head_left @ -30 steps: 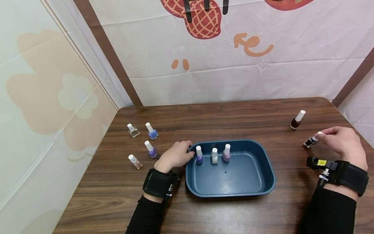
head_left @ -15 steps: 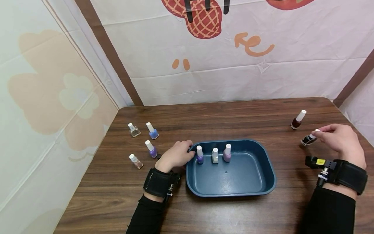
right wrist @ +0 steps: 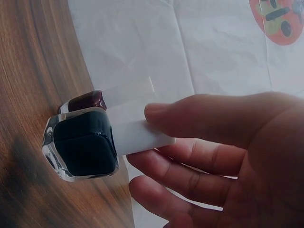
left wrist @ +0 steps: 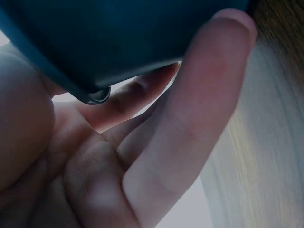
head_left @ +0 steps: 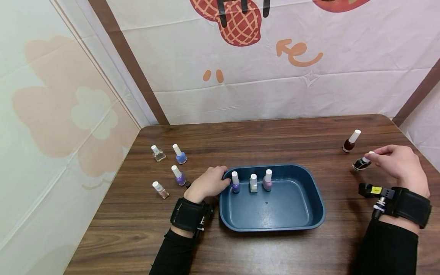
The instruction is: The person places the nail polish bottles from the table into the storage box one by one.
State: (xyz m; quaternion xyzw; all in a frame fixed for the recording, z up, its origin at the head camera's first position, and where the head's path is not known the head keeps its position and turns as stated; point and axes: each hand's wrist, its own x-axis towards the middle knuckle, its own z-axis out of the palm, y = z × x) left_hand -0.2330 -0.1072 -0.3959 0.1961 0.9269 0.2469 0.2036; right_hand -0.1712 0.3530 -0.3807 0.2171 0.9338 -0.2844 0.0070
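Observation:
In the head view my right hand [head_left: 400, 164] pinches a nail polish bottle with dark, nearly black polish [head_left: 362, 164] by its white cap. The right wrist view shows thumb and fingers on that cap [right wrist: 137, 137], with the glass body tilted away from them. Whether its base touches the table, I cannot tell. My left hand [head_left: 207, 184] grips the left rim of a blue tray [head_left: 271, 214], thumb over the edge. Its fingers curl around the tray wall [left wrist: 128, 38] in the left wrist view. Three bottles stand in the tray: purple [head_left: 235, 183], whitish [head_left: 253, 184] and mauve [head_left: 267, 181].
A dark red bottle [head_left: 349, 143] stands behind the right hand. Left of the tray are a clear bottle [head_left: 159, 154], a blue one [head_left: 180, 157], a purple one [head_left: 179, 177] and a pinkish one [head_left: 160, 190]. A printed cloth [head_left: 261, 99] hangs behind the table.
My right hand has shifted slightly left with the dark bottle, whose body has swung a little lower and left. The left hand keeps its grip on the tray.

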